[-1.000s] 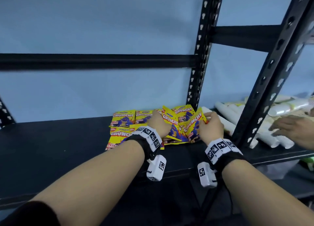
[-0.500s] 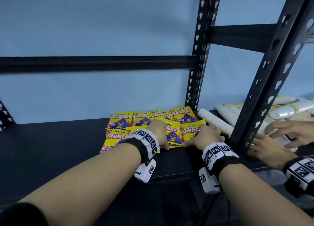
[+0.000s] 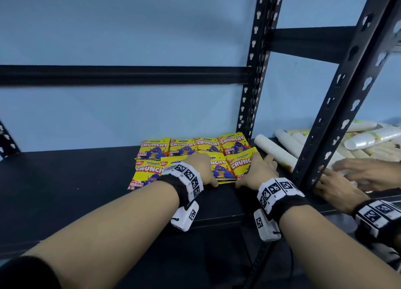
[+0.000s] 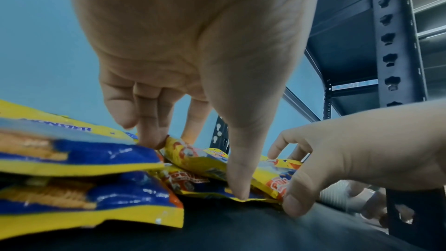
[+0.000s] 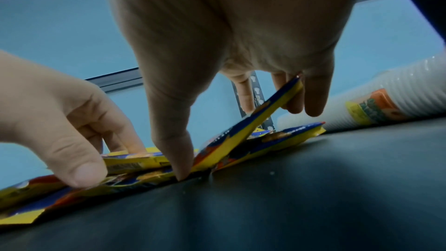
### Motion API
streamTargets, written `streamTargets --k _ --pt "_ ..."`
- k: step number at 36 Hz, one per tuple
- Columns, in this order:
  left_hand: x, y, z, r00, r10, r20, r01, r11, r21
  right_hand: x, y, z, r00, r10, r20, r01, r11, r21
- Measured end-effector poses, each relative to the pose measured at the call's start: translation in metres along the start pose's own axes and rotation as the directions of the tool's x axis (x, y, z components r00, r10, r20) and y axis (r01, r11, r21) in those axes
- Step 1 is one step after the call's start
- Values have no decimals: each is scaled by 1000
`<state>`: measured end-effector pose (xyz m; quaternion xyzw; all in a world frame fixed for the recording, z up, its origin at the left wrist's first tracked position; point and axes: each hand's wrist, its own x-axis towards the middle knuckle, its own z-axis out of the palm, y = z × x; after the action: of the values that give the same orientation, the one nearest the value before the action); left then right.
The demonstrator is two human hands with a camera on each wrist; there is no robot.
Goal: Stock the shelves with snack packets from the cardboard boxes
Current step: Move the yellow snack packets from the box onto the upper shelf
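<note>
Head view: a black metal shelf [image 3: 65,180] is shown with most of its surface bare, so by judgement only a small share of the stocking has been done, and no cardboard boxes are seen in any view. Just beyond and under the two hands, a cluster of yellow snack packets [image 3: 182,146] is laid flat in two rows at the shelf's right end, four at the back and a front row partly overlapped. Beyond the right hand's far side, white sleeves of stacked cups [image 3: 275,151] are lying past the upright post [image 3: 253,82], where another person's hands [image 3: 355,176] are busy. The left hand [image 3: 200,169] is rested on a front-row packet, fingers bent downward with their tips pressed on the foil and the thumb tip at the packet's near edge, as the left wrist view shows; nothing is enclosed by it. The right hand [image 3: 258,172] is set beside it, and in the right wrist view one tilted packet [image 5: 253,127] is pinched between thumb and fingers, its lower edge touching the shelf. This packet appears yet to be laid flat, and much shelf remains to be filled.
</note>
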<state>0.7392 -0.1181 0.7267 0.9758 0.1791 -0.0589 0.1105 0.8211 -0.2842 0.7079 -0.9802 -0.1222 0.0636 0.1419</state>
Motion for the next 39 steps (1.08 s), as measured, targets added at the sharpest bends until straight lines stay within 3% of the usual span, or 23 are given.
streamTargets --k 6,16,23,29,33,39 --pt "2 -4 2 1000 -7 -2 7 999 53 2 -10 -9 1000 4 18 -2 990 -143" --pt "-3 -4 3 999 -24 -21 26 994 103 4 -16 -6 1000 25 6 -25 999 34" --pt "-15 -15 -8 1000 -10 -13 10 998 59 -1 -17 -8 999 -26 40 26 1000 -2" --pt "-30 -52 -28 997 -43 69 41 999 28 -5 -35 -11 980 -190 57 191 981 -26" --pt "-38 -69 -22 989 -55 140 54 998 16 -9 -56 -6 921 -357 155 364 931 -18" --pt "-42 -78 -7 998 -2 57 3 1000 -21 -16 -74 12 857 -450 251 472 881 -31"
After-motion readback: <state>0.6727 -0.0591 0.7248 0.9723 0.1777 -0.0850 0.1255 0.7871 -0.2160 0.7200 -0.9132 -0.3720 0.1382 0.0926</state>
